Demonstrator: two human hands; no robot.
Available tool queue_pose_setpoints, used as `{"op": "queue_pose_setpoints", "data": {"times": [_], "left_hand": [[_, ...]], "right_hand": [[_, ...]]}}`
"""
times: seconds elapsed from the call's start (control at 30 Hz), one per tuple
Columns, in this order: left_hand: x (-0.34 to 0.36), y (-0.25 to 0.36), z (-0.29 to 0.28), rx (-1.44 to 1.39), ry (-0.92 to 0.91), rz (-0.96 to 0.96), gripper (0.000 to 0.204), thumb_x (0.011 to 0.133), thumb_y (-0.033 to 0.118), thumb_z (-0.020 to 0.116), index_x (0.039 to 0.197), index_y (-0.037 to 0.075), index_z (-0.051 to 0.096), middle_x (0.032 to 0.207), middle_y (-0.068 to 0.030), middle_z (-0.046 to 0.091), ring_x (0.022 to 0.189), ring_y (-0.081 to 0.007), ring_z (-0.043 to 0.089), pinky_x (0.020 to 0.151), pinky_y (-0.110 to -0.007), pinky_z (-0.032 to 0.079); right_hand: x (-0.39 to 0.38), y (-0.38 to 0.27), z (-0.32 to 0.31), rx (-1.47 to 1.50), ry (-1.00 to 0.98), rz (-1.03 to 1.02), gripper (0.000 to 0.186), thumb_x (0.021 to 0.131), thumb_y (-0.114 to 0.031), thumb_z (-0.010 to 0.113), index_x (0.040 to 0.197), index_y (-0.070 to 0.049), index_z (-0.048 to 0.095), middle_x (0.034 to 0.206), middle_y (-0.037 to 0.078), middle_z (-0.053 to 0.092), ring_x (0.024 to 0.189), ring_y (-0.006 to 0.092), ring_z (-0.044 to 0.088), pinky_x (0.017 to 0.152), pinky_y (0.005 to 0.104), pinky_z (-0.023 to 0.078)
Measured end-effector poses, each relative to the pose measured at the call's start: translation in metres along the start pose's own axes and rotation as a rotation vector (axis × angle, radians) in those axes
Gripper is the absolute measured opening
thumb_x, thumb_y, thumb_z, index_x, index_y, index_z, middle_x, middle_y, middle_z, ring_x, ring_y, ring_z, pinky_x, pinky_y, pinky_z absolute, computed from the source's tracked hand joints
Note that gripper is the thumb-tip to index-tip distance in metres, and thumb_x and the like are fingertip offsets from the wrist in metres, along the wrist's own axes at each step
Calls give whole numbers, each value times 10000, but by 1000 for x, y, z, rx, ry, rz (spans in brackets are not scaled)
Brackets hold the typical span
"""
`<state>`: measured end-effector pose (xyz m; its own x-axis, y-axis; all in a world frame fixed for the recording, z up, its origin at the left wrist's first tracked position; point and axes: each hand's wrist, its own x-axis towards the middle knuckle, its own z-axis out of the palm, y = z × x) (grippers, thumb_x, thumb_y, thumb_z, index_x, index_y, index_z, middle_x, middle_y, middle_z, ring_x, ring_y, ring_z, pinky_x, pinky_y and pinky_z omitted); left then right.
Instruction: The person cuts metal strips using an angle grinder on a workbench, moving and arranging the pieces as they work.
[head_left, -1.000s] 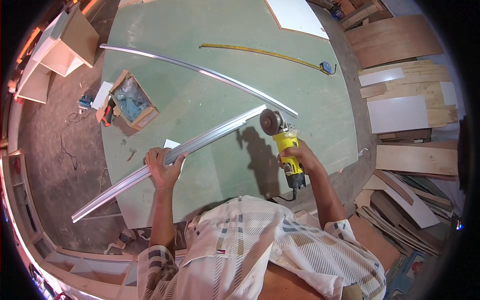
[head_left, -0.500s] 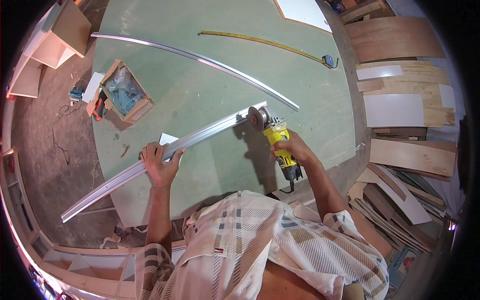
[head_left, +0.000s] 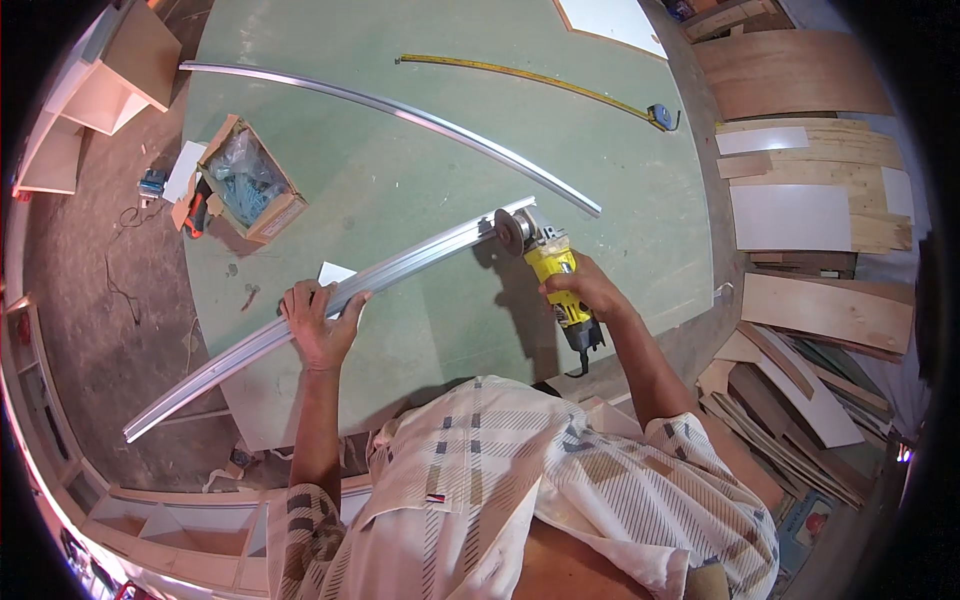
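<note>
My left hand [head_left: 322, 325] grips a silver metal profile [head_left: 225, 372] that lies diagonally over the green board [head_left: 280, 400], its left end past the board's edge. My right hand [head_left: 585, 290] is wrapped round a yellow-and-black angle grinder [head_left: 560, 280]; its disc [head_left: 512, 232] is at the profile near the right end, and I cannot tell whether they touch. A small white piece [head_left: 334, 273] lies beside the profile. A second long profile [head_left: 390, 105] lies farther back on the board.
A yellow tape measure [head_left: 658, 117] lies extended at the back, near a white panel [head_left: 615, 25]. An open carton [head_left: 245, 180] holds bagged items, beside an orange-handled tool [head_left: 195, 215]. Cabinet carcasses [head_left: 130, 60] stand at left; stacked boards [head_left: 790, 218] line the right, and cords [head_left: 125, 290] cross the floor.
My right hand has moved the grinder left and up, bringing its disc to the profile. My left hand keeps its grip. The whole view has shifted slightly.
</note>
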<state>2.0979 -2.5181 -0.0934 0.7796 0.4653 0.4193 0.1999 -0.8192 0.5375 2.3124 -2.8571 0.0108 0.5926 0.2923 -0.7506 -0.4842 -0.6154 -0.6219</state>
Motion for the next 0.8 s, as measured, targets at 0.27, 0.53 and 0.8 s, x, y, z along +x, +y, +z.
{"op": "queue_pose_setpoints", "data": {"times": [0.27, 0.53, 0.8], "left_hand": [[0, 0, 0, -2, 0, -2, 446, 619, 316, 927, 907, 91, 671, 914, -56, 552, 854, -260, 518, 798, -420, 392], [1, 0, 1, -20, 5, 8, 454, 614, 304, 929, 915, 101, 656, 905, -53, 541, 849, -258, 516, 797, -421, 388], [0, 0, 0, 6, 5, 21, 445, 619, 307, 926, 913, 99, 665, 909, -52, 543, 858, -256, 516, 801, -419, 379]], "right_hand": [[4, 0, -1, 12, -40, 7, 572, 686, -128, 727, 1200, 36, 535, 900, 134, 712, 719, 196, 692, 640, 328, 577], [5, 1, -1, -12, -34, 9, 560, 684, -134, 731, 1182, 33, 537, 890, 129, 709, 703, 197, 692, 638, 334, 577], [4, -1, 0, -5, -31, 13, 562, 679, -131, 733, 1179, 34, 538, 881, 125, 706, 697, 196, 691, 634, 336, 577]]}}
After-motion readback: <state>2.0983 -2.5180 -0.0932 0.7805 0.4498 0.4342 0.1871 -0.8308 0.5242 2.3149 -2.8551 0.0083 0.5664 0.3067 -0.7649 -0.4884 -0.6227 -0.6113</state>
